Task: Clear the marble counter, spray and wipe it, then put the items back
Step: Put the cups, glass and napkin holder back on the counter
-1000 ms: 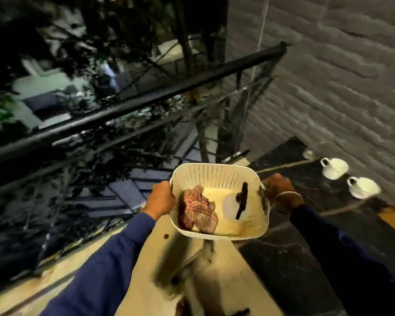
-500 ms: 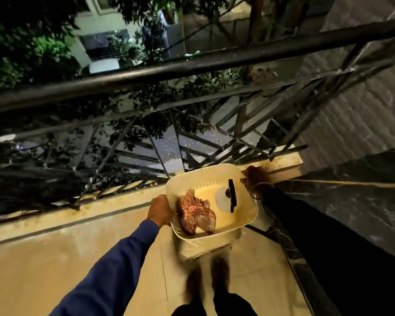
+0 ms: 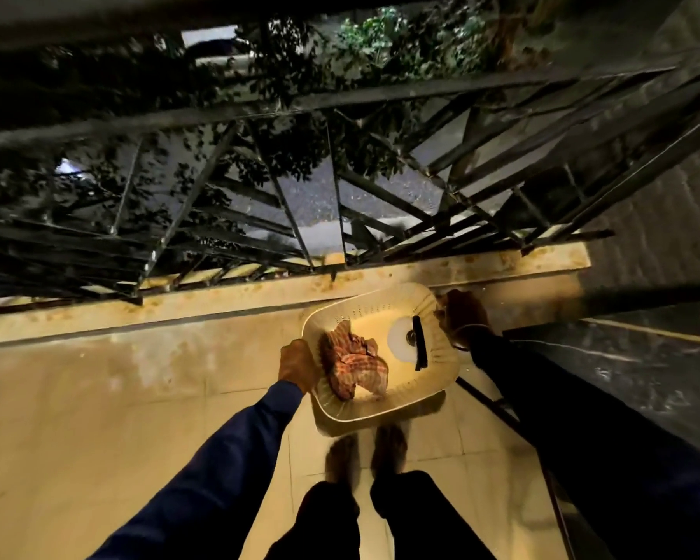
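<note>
I hold a cream perforated plastic basket (image 3: pixel 441 383) low over the tiled floor, in front of my feet. My left hand (image 3: pixel 298 365) grips its left rim and my right hand (image 3: pixel 459 315) grips its right rim. Inside lie a crumpled red checked cloth (image 3: pixel 354 365) on the left and a white round object with a black handle (image 3: pixel 411 343) on the right. The dark marble counter (image 3: pixel 643 369) runs along the right side, beyond my right sleeve.
A black metal railing (image 3: pixel 340 187) stands ahead on a stained concrete ledge (image 3: pixel 219 297). Beige floor tiles (image 3: pixel 98 418) spread to the left. My bare feet (image 3: pixel 364 458) stand just under the basket. A grey brick wall (image 3: pixel 663 228) rises at right.
My view has swung down and left from the counter to the floor. The basket has moved off the counter edge and lower, toward the floor. The two white cups have left the view.
</note>
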`<action>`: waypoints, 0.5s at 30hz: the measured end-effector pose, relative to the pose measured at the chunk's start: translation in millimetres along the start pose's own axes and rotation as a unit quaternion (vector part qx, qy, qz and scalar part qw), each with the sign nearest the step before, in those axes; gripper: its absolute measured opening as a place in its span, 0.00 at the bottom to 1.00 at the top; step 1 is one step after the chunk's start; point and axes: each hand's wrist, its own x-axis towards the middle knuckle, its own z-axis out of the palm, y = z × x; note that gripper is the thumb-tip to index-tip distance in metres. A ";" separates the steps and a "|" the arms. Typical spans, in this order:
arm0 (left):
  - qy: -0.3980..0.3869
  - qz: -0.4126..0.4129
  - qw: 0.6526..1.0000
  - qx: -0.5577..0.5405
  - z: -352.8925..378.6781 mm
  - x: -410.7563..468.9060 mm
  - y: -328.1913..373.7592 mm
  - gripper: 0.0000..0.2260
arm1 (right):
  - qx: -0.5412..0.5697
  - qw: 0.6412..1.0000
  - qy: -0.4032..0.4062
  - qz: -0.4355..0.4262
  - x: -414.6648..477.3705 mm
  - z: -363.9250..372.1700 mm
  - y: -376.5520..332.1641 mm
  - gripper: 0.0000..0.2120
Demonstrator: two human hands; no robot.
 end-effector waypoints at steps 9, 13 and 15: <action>-0.017 -0.003 0.999 0.036 -2.2 -1.7 1.6 0.16 | 0.001 1.000 -0.009 0.026 -8.3 0.0 -4.0 0.15; -0.008 -0.008 0.999 0.041 -0.4 -0.1 1.2 0.17 | -0.021 1.000 -0.004 0.011 -11.0 6.1 0.6 0.14; -0.017 -0.025 0.999 0.020 0.5 -0.8 4.9 0.20 | -0.025 1.000 -0.006 0.007 -12.8 5.3 0.9 0.15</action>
